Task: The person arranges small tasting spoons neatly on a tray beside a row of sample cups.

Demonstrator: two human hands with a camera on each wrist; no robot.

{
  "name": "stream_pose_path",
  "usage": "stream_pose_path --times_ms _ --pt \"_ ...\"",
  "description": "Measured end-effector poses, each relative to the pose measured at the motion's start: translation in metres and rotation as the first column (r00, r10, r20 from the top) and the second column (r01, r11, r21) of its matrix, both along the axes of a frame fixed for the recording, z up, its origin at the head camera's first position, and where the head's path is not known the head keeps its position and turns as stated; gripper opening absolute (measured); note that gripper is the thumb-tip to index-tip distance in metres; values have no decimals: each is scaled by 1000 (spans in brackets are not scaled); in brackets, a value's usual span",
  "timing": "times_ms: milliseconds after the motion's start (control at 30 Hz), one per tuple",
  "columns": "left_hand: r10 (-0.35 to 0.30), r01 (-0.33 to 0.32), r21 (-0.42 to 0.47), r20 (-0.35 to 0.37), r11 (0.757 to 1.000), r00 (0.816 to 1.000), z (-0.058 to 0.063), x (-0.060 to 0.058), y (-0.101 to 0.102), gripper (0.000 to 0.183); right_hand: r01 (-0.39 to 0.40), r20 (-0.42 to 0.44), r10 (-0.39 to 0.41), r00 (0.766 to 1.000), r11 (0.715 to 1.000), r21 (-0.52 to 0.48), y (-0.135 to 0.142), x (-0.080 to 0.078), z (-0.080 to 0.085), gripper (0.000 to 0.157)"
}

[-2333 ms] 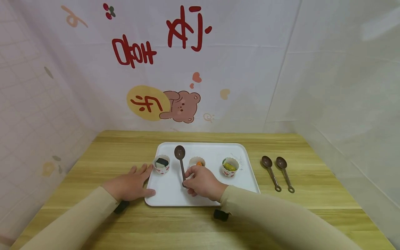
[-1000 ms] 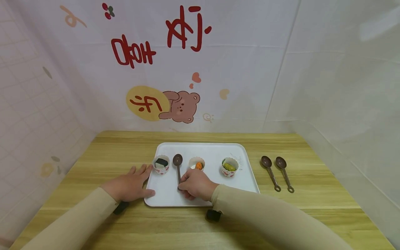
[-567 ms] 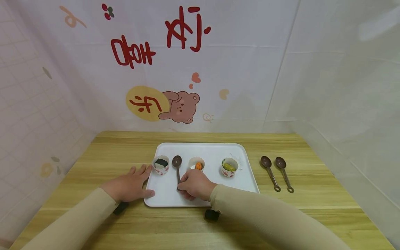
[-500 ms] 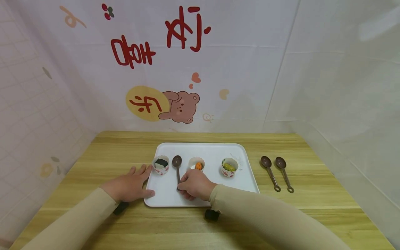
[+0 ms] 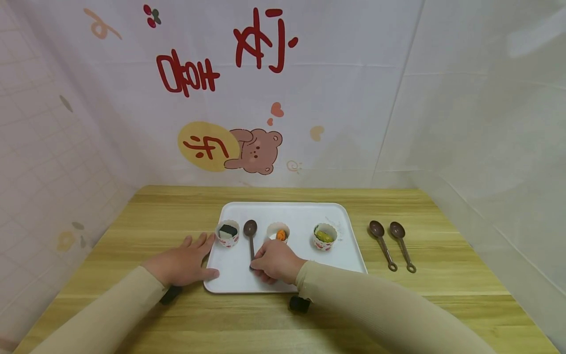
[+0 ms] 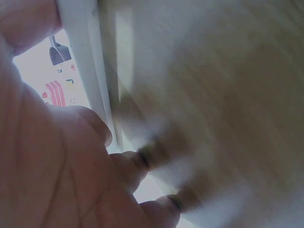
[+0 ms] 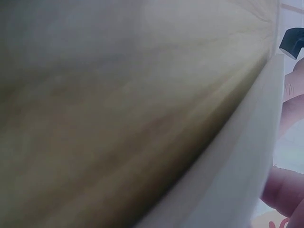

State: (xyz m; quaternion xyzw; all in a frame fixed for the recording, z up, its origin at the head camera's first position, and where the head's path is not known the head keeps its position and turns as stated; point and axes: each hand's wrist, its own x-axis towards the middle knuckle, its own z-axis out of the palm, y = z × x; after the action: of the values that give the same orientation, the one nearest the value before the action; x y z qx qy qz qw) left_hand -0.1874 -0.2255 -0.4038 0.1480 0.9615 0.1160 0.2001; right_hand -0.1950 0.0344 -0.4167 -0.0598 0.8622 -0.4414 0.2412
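Observation:
My right hand [image 5: 279, 261] is over the white tray [image 5: 305, 214], pinching the ring end of a brown spoon [image 5: 250, 235]. The spoon lies along the tray, bowl pointing away from me, between two paper cups. The left paper cup [image 5: 228, 242] holds a black and white piece. Orange food shows in the middle paper cup [image 5: 272, 230], partly hidden by my right hand. At the tray's left edge my left hand [image 5: 183, 263] rests with fingers spread, thumb over the rim. In the left wrist view its palm [image 6: 42, 156] is beside the tray's side wall [image 6: 88, 61].
The right paper cup [image 5: 325, 245], with yellow and green food, stands on the tray. Two more brown spoons, the nearer one [image 5: 383, 246] and the outer one [image 5: 404, 247], lie side by side on the wooden table [image 5: 442, 285] right of the tray. A printed cloth [image 5: 349, 88] hangs behind.
Over about two seconds my right hand has brought the spoon down and slightly left onto the tray, its bowl now nearer me. During the last half second hardly anything moves; the left hand stays put.

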Motion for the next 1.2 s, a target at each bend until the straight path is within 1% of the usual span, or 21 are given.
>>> stream_pose_path --times_ms 533,833,1200 --pt "-1 1 9 5 1000 1000 -3 -1 -1 108 -6 -2 6 1000 1000 -6 1 -1 -2 14" --pt "-3 3 6 -1 1000 1000 -3 -1 -1 108 -2 5 2 1000 1000 -18 1 0 -1 9" --pt "-1 1 -5 1 1000 1000 -2 -1 0 108 2 9 -2 1000 999 -41 1 2 -1 8"
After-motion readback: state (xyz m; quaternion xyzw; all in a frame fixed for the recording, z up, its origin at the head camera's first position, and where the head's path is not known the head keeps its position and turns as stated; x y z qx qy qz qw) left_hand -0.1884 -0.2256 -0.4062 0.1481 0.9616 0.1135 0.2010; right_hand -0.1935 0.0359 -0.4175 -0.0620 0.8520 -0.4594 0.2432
